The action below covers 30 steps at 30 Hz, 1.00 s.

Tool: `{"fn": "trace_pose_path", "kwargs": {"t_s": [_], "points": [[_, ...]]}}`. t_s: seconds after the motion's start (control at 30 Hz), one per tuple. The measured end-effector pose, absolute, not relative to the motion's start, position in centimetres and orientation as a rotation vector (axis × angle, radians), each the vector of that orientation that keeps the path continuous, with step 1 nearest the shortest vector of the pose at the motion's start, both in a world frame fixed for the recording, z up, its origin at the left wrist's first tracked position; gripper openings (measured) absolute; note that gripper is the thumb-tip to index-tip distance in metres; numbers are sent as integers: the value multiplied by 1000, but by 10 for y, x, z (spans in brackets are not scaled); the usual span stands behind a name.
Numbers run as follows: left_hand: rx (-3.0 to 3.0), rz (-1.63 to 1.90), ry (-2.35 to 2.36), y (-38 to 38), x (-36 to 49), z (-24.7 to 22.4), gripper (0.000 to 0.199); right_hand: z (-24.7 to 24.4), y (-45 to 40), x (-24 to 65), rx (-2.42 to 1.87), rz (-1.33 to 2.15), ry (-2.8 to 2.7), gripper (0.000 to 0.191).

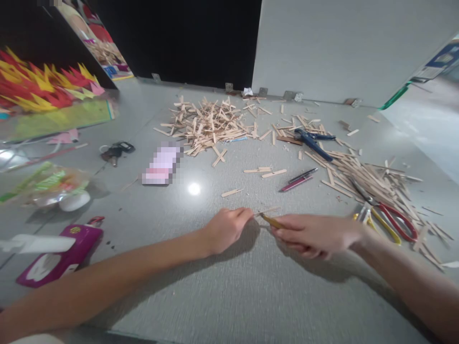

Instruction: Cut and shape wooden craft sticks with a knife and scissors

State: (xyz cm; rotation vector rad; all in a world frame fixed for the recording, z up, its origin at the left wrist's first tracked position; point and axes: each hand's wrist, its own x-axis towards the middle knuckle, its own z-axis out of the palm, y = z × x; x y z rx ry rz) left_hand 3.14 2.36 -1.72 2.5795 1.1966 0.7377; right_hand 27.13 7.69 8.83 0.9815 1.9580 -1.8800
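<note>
Between the fingertips of my left hand (229, 229) is pinched a thin wooden craft stick (269, 210), its free end pointing right. My right hand (317, 234) is closed around a yellow cutter knife (273, 221), whose dark tip meets or nearly meets the stick just beyond my left fingers. A short cut stick (231, 193) lies on the grey table just ahead of my hands. Farther off are a few notched sticks (274, 173) and two pens (298, 180). The fingers of my right hand hide most of the knife's handle.
A heap of short sticks (210, 124) lies at the back, with long sticks (373, 179) to the right. Blue-handled pliers (315, 142), red-handled scissors (398, 222) and yellow-handled pliers (383, 228) lie there too. Leftward are a phone (163, 165), keys (116, 152) and a magenta glue gun (79, 239).
</note>
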Motion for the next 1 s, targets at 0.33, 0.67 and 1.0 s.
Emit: {"fn": "trace_pose_path", "kwargs": {"t_s": [0.33,0.67,1.0], "points": [[2489,760,1268,23,32,-16,23,77,60,259,1247,-2099,1721,23],[2423,782,1300,28,32,-12,25,49,47,251,1342,-2455,1631,33],[2484,735,1263,29,31,-15,26,67,70,263,1097,-2389,1530,41]]}}
